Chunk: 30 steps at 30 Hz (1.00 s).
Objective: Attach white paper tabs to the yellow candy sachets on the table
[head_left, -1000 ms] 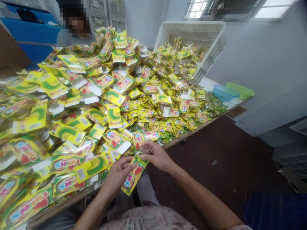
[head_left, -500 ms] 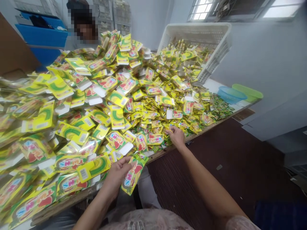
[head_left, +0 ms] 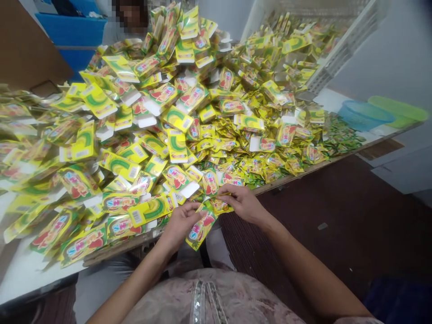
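A small yellow-green printed carton is in my left hand, held tilted over the table's front edge with its upper end toward my right hand. My right hand pinches a small yellow sachet by its edge, right beside the carton's upper end. Whether the sachet touches the carton I cannot tell. Just beyond both hands lie more printed cartons, some with white end flaps standing out. Loose yellow and green sachets are heaped behind my right hand.
A tall pile of cartons covers the left and middle of the table. A white crate tipped on its side spills packets at the back right. Blue and green basins stand at the right end. A person is behind the pile.
My right hand has come left from the sachet heap to the carton, bringing a yellow sachet. My left hand still holds the carton. The view has tilted down.
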### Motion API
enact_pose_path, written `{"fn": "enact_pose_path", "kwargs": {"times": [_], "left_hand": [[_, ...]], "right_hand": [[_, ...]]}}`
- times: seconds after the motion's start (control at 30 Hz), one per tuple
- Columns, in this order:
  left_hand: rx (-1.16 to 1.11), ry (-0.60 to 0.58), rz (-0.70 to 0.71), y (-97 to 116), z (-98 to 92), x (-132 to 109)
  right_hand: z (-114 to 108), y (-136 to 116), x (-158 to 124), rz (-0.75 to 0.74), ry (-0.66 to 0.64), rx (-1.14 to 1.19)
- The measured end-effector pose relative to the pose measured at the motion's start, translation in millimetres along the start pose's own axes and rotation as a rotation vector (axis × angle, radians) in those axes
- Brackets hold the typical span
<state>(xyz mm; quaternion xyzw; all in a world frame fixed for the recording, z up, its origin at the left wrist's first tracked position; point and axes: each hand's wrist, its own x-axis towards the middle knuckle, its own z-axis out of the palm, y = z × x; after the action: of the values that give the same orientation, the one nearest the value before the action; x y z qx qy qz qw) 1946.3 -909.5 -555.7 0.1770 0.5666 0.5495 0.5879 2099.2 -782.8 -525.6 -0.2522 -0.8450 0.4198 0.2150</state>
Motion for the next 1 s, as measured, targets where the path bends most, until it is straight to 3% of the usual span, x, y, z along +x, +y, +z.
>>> {"fn": "enact_pose_path", "kwargs": {"times": [0.17,0.33,0.43,0.57,0.7,0.87,1.0], "left_hand": [[0.014,-0.098,0.026,1,-5.3,-5],[0.092,-0.114,0.032,-3,-10.0,-3],[0.073,-0.142,0.020,-5,-11.9,-2],[-0.019,-0.176,0.024,-3,-14.6,-3],[-0.070,-0.193,0.023,1,-15.4,-5],[-0.070,-0.202,-0.038,0,-11.7,-7],[-0.047,-0.242,-0.016,-4,-9.1,-6]], "right_hand": [[2,-5,7,-0.259,-0.177,-0.286],[8,-1,9,-0.412,-0.219,-0.298],[10,-3,7,-0.365,-0.213,-0.149],[4,-13,5,-0.172,-0.273,0.071],[-1,-17,3,-0.085,-0.335,0.081],[8,-16,-2,0.007,-0.204,0.060],[15,-16,-9,0.063,-0.201,0.034]]}}
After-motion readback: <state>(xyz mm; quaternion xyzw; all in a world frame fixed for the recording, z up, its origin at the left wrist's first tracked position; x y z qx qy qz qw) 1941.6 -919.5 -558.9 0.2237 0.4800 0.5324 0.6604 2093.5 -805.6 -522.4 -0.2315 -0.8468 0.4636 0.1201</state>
